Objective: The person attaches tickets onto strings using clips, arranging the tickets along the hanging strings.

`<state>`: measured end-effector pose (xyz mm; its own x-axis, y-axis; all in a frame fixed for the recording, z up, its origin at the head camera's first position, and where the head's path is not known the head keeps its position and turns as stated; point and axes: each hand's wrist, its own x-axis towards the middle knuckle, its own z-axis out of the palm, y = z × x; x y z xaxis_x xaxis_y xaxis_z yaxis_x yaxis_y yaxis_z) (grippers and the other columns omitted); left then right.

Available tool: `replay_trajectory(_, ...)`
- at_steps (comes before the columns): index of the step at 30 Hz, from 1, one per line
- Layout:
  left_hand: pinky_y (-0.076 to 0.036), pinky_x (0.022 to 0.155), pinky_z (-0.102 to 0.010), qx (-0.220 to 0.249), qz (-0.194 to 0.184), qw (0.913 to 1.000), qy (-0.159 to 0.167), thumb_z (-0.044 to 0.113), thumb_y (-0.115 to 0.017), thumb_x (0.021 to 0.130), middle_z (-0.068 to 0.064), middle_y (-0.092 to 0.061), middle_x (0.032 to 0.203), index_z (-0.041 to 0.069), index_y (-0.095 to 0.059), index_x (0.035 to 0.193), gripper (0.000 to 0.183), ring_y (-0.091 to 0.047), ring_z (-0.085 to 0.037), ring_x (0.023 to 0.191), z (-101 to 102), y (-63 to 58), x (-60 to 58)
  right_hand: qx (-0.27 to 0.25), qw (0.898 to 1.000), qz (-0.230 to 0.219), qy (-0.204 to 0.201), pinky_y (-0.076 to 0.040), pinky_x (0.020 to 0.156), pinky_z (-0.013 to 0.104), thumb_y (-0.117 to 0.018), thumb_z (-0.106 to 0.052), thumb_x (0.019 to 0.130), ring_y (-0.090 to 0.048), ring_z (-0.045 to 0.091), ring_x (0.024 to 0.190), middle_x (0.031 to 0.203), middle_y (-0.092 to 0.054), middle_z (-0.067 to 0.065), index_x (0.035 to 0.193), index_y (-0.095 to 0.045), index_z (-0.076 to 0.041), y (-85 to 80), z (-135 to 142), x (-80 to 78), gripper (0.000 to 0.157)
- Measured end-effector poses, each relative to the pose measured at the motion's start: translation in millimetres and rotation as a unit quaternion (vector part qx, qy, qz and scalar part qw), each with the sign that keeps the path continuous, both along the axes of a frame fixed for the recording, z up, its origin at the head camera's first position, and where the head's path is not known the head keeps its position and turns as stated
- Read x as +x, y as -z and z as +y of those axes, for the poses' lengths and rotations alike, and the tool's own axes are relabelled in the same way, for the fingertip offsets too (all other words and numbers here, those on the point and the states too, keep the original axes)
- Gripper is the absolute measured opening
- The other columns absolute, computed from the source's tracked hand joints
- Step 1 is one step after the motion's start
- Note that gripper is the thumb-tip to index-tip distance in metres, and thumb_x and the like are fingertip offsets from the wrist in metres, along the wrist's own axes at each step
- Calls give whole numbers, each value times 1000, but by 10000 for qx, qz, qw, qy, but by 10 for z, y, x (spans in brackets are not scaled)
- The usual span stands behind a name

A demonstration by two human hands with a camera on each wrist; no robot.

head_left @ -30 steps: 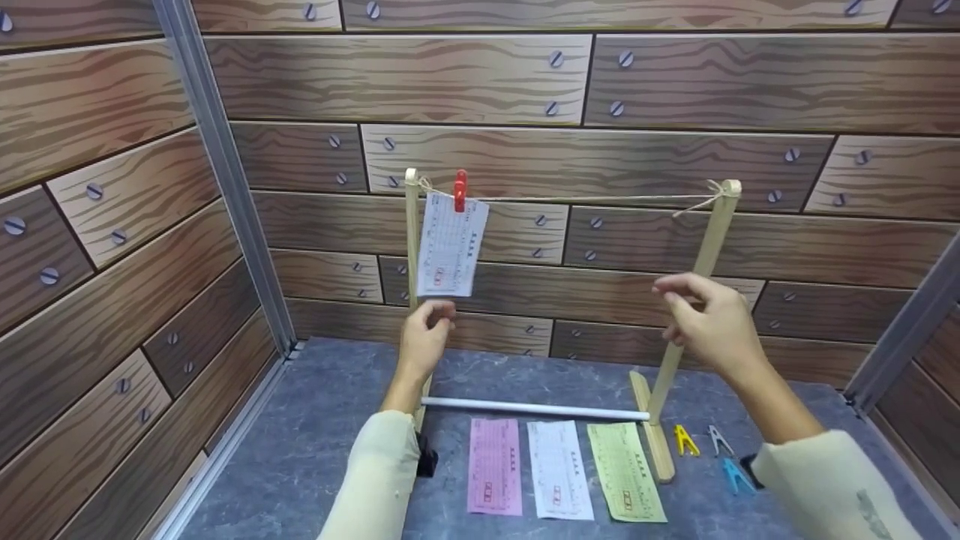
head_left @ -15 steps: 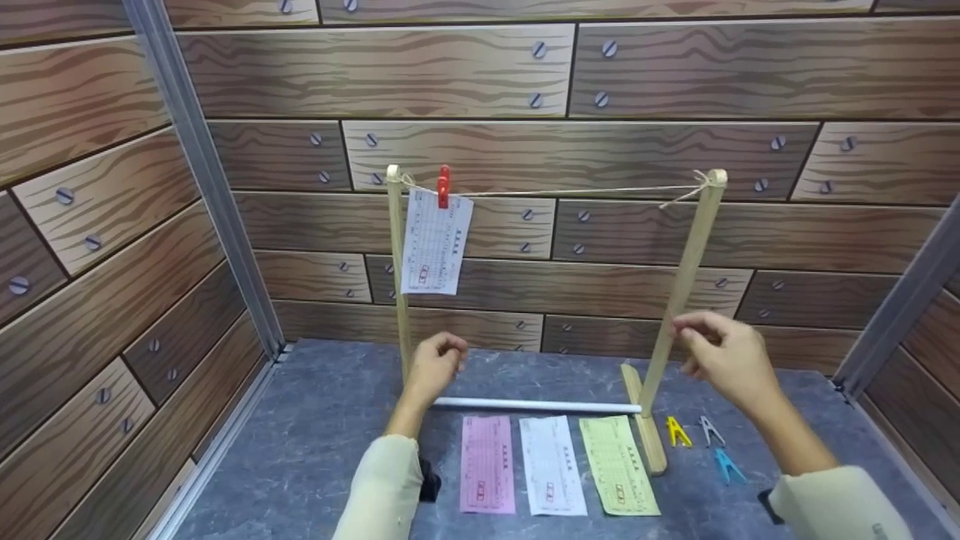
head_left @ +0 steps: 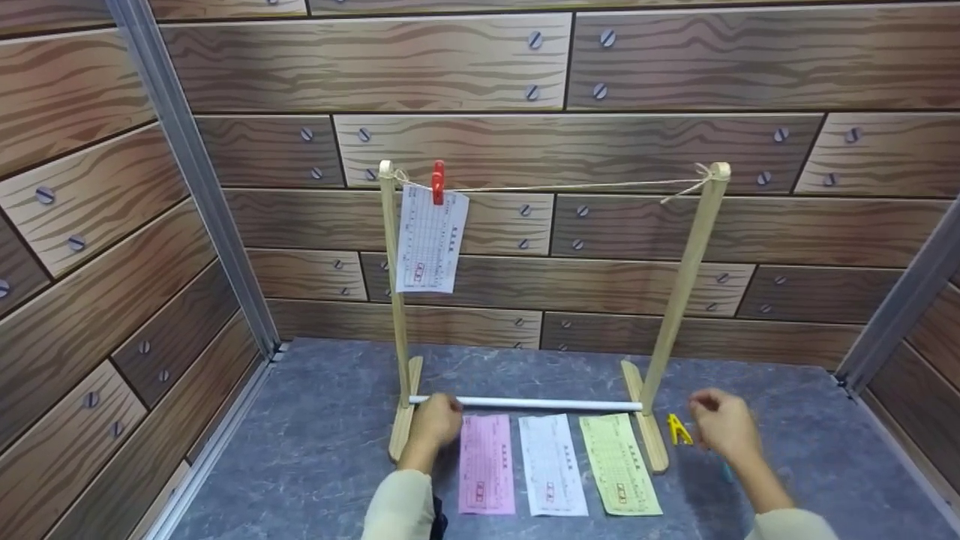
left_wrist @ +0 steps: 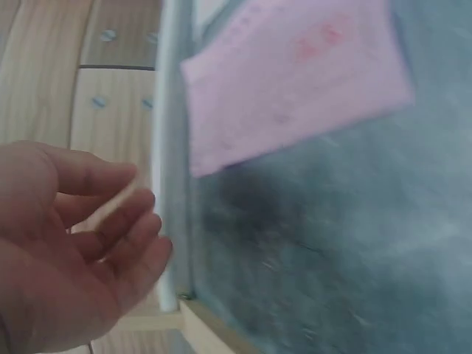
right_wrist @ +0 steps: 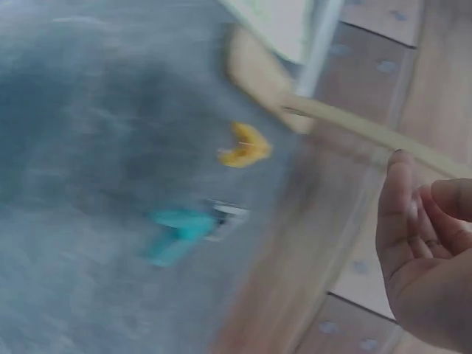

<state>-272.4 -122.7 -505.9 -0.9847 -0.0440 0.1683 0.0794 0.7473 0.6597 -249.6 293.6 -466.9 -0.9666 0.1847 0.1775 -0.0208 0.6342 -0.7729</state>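
Note:
My left hand, fingers loosely bent and holding nothing, is beside the upper left corner of a pink printed slip. A white slip and a pale green one lie to its right. My right hand hangs over the clothespins, its fingers slightly curled around nothing. Just left of it is a yellow clothespin. In the right wrist view, a blue clothespin and a grey one appear blurred; the right hand mostly hides them from the head view. A red clothespin pins another white slip to a string.
The string runs between a left wooden post and a right wooden post, each on a flat foot. A white rod joins them low down, behind the slips. Wood-patterned walls enclose the grey marbled tabletop.
Both hands have come down, the left from below the hanging slip to the pink slip, the right from beside the post to the clothespins. The head view has shifted slightly.

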Motion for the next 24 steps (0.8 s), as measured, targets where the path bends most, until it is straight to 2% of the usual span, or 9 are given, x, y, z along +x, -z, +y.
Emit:
replay_trajectory(3,-51,80,-52,-442,5,9990,-2,2,-68,77,-19,-67,92,-2,-72,91,16,-65,-40,89,14,112,39,164,9991,-378,124,-51,46,33,-56,-5,97,-61,22,54,80,-65,15,114,-59,17,202,37,-35,28)
replay_trajectory(7,-43,93,-61,-463,-150,9988,-77,10,-80,72,-26,-57,116,-1,-70,116,46,-54,-47,111,40,252,65,213,9932,-1117,251,-52,47,33,-58,-10,97,-61,19,53,70,-63,10,126,-49,21,401,50,-90,43)
replay_trajectory(8,-41,94,-64,-437,-160,9989,-115,11,-82,72,-26,-54,118,0,-70,118,49,-51,-48,114,46,282,71,198,9910,-1300,270,-52,48,32,-59,-11,97,-60,18,53,69,-62,10,129,-46,21,441,47,-102,47)
replay_trajectory(12,-39,88,-68,-419,-41,9988,-243,12,-85,70,-21,-52,111,4,-72,109,42,-49,-44,111,71,372,89,146,9845,-1708,376,-54,50,31,-60,-12,97,-60,18,57,75,-61,14,135,-38,22,570,38,-150,56)
replay_trajectory(15,-39,86,-68,-426,-5,9987,-279,10,-84,69,-18,-51,107,6,-70,100,34,-48,-42,108,78,399,98,101,9840,-1735,382,-55,51,31,-61,-12,96,-62,21,64,86,-60,24,135,-36,23,630,40,-186,58)
replay_trajectory(19,-38,86,-68,-430,-42,9988,-242,8,-83,70,-18,-50,106,6,-69,102,35,-47,-43,108,69,384,101,132,9829,-1801,359,-55,53,31,-61,-14,96,-62,24,67,102,-56,35,134,-35,23,678,33,-228,60)
replay_trajectory(21,-38,86,-69,-430,-73,9989,-197,7,-82,70,-19,-49,107,6,-69,103,35,-46,-43,109,62,377,101,187,9814,-1872,393,-54,53,30,-62,-15,95,-60,23,66,102,-56,34,134,-36,22,695,26,-248,59)
replay_trajectory(24,-37,85,-69,-383,-82,9991,-133,4,-79,69,-18,-49,106,9,-68,93,27,-46,-43,108,51,378,95,263,9807,-1885,443,-52,51,29,-64,-17,94,-58,20,61,96,-56,29,130,-39,20,712,24,-279,57)
